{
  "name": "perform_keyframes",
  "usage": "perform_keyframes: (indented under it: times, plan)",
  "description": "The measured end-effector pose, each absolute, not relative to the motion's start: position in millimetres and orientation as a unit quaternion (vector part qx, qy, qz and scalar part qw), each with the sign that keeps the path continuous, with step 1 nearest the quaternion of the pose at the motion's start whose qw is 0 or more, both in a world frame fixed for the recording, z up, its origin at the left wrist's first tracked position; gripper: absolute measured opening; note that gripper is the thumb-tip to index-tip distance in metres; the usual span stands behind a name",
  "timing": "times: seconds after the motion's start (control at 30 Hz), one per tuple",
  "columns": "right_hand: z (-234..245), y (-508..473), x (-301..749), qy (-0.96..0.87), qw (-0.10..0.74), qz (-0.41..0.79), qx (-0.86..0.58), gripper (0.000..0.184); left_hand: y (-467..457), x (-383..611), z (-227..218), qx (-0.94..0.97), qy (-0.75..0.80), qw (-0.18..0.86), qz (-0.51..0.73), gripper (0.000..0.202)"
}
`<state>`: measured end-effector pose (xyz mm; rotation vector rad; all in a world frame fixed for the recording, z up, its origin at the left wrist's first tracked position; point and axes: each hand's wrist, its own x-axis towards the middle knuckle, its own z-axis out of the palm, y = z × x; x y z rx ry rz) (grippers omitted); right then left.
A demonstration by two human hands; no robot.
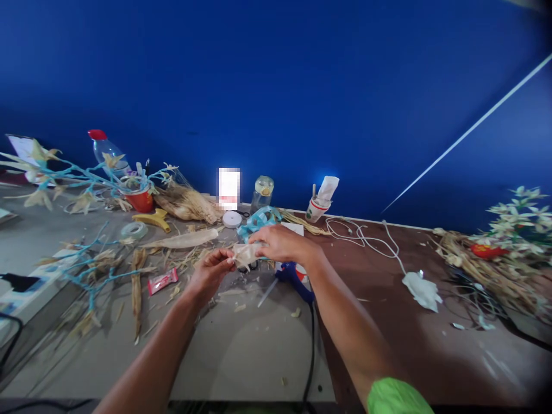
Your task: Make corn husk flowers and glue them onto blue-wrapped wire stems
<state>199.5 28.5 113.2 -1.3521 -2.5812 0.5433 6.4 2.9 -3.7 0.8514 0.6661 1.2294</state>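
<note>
In front of me, a small pale piece of dried husk point(245, 257) is stretched between my two hands. My left hand point(214, 267) pinches its left end between thumb and fingertips. From above, the curled fingers of my right hand point(278, 244) grip its right side, and they hide part of it. Just below my right hand lies a blue glue gun point(298, 283) with a pale stick point(268, 292) beside it. A light-blue ribbon bundle point(259, 221) is right behind the hands. Dried scraps point(181, 253) lie scattered near my left hand.
Blue-wrapped branches with pale flowers point(92, 270) spread across the left side. A red cup point(141, 200), dried husks point(185, 202), a yellow tool point(155, 219) and a glass jar point(262, 194) stand or lie behind. White cables point(366, 236) and a flower bunch point(513, 230) occupy the right.
</note>
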Motion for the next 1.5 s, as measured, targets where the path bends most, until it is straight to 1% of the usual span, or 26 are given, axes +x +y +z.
perform_keyframes:
  times: [0.17,0.47,0.57,0.73,0.87,1.1,1.3,1.5]
  plan:
    - [120.1,27.6,198.4,-0.878,0.091,0.177,-0.436,0.027,3.7,5.3,-4.4,0.358,0.287,0.705,0.541,0.016]
    - [132.3,25.7,202.6,-0.901,0.042,0.140,-0.408,0.031,2.8,5.5,1.3,0.310,0.270,0.748,0.521,0.025]
    - [133.6,25.4,202.9,-0.902,0.035,0.140,-0.407,0.031,2.6,4.7,2.9,0.298,0.255,0.767,0.507,0.024]
    - [135.3,24.6,203.5,-0.904,0.026,0.137,-0.404,0.031,3.3,1.3,-3.8,0.300,0.262,0.782,0.478,0.015]
    - [139.9,23.5,202.0,-0.907,0.007,0.136,-0.398,0.031,1.1,-0.1,-2.7,0.317,0.274,0.785,0.456,0.017]
    - [146.6,24.4,198.4,-0.912,0.003,0.152,-0.381,0.029,-4.6,0.0,5.1,0.333,0.257,0.801,0.426,0.011]
    - [151.2,23.7,194.7,-0.915,-0.011,0.149,-0.375,0.030,-3.3,-2.3,-0.4,0.323,0.255,0.809,0.420,0.017]
    - [153.4,23.9,194.0,-0.917,-0.017,0.147,-0.371,0.030,-4.2,-1.3,3.6,0.321,0.259,0.807,0.423,0.020]
